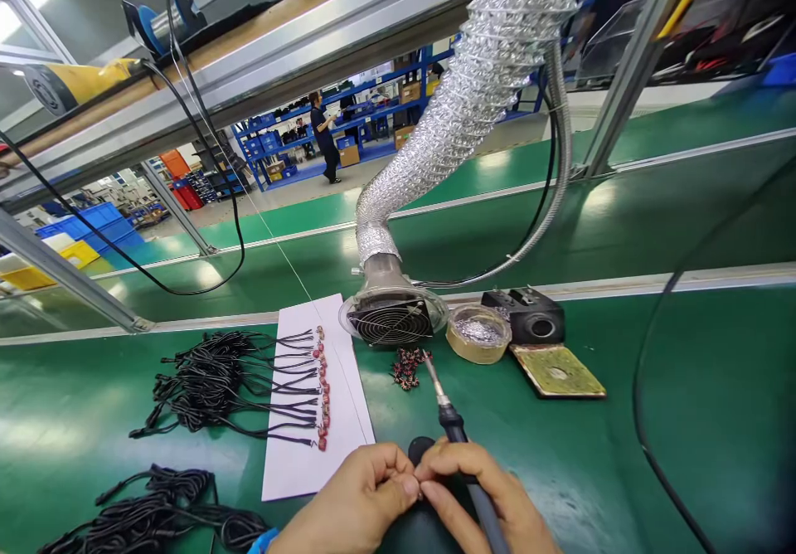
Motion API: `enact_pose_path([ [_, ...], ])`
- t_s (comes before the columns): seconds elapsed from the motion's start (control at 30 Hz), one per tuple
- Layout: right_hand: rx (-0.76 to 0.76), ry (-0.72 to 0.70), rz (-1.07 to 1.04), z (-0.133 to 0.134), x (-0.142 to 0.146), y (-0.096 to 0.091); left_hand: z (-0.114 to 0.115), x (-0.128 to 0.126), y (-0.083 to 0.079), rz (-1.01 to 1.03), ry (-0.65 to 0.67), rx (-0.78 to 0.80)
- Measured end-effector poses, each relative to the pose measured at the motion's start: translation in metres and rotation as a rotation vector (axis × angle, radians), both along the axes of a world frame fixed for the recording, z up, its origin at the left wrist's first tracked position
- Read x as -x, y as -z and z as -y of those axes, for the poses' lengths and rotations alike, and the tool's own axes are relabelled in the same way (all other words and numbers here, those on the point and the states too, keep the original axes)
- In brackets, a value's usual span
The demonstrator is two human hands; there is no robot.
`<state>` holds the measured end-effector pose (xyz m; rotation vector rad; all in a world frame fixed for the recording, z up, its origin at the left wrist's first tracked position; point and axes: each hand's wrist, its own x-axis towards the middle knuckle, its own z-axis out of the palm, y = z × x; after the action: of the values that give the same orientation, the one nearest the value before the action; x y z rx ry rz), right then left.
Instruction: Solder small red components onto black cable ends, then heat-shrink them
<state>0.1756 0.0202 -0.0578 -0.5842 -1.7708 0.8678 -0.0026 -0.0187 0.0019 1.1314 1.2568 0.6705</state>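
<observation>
My right hand (497, 492) is closed around a soldering iron (453, 421). The iron's metal tip points away from me, next to a small pile of red and black parts (409, 368). My left hand (357, 496) pinches something tiny against the right fingertips; the fingers hide most of it. A thin wire (291, 265) runs down from above towards my left hand. Left of the hands lies a white sheet (289, 479). Black cables (208, 380) reach onto it, their ends lined up by a row of small red parts (323, 396). A dark rounded object (421, 446) shows behind my fingertips.
A fume extractor fan (391, 322) on a foil duct (435, 135) stands ahead. Right of it are a tape roll (478, 349), a black holder (538, 318) and a yellow-green sponge tray (558, 370). More cables (162, 508) lie front left. A person (324, 135) stands far behind.
</observation>
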Motion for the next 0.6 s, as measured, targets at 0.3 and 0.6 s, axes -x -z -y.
enact_pose_path([
  [0.3,-0.03,-0.076,-0.013,-0.001,-0.001,-0.01,0.002,0.009,0.003,0.041,0.086,0.03],
  [0.6,-0.027,-0.104,0.004,0.001,-0.001,-0.016,0.0,0.007,-0.004,0.055,0.137,0.085],
])
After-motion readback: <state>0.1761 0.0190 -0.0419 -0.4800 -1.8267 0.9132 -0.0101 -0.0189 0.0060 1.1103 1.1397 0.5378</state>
